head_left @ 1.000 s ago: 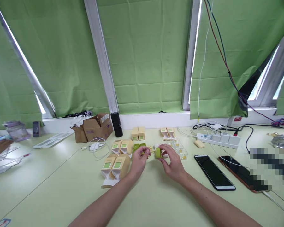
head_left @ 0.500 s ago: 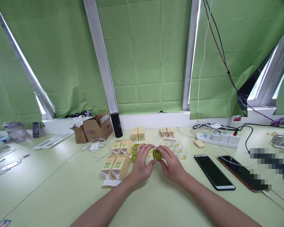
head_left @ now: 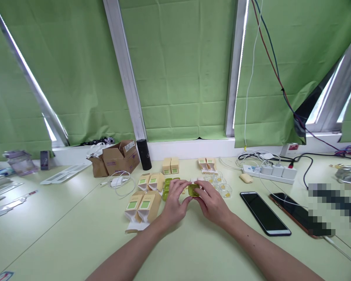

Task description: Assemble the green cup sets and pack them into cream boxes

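Between the fingertips of both hands is a small olive-green square container [head_left: 193, 190], held just above the table. My left hand [head_left: 175, 203] grips its left side with thumb and fingers. On the opposite side, my right hand [head_left: 213, 203] pinches it, its fingers covering part of the near and right faces. Similar green containers [head_left: 165, 187] stand behind my left hand, partly hidden by it. Clear plastic cups [head_left: 221, 184] with yellow bits inside lie beyond my right hand. Cream cardboard boxes [head_left: 149, 205] with green windows and open flaps sit left of my left hand.
More cream boxes [head_left: 171, 166] stand farther back, near a black cylinder [head_left: 144, 155] and an open brown carton [head_left: 121, 158]. Two phones, one a dark-screened phone [head_left: 265, 213], lie at the right. A white power strip [head_left: 269, 173] with cables is behind them.
The green container has tilted a little, showing more of its upper face. My right fingers have shifted slightly over it, while my left hand has barely moved.
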{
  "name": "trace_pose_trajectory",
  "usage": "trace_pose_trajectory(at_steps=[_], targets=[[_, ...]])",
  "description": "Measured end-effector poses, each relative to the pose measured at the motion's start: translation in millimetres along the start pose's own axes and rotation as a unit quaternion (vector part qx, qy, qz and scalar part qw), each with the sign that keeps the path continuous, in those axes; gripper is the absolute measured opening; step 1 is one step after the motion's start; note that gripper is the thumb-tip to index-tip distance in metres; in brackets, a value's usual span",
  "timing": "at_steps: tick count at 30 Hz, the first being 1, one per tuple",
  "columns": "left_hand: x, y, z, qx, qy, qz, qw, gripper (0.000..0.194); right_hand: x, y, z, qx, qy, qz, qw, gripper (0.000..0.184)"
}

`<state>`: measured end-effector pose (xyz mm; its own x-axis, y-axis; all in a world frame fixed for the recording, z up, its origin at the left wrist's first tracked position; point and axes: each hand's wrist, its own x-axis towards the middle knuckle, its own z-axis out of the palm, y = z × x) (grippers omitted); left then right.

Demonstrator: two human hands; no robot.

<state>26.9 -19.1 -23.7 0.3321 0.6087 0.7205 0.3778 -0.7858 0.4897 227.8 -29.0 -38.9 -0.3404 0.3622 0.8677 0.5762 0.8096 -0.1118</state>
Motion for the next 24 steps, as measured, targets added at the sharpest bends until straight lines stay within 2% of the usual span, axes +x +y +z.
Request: trace_pose_trajectory(at_steps=[11,24], targets=[[0.2,-0.5,-0.1,0.003,0.016,0.014,1.0,0.039,2.5,-0.3,1.6,-0.022,0.018,-0.019,0.999,0.026],[-0.7,-1.1,0.2,-0.001,0.02,0.029,0.999,0.041,1.0,-0.3,1.2,-0.015,0.025,-0.021,0.999,0.027]])
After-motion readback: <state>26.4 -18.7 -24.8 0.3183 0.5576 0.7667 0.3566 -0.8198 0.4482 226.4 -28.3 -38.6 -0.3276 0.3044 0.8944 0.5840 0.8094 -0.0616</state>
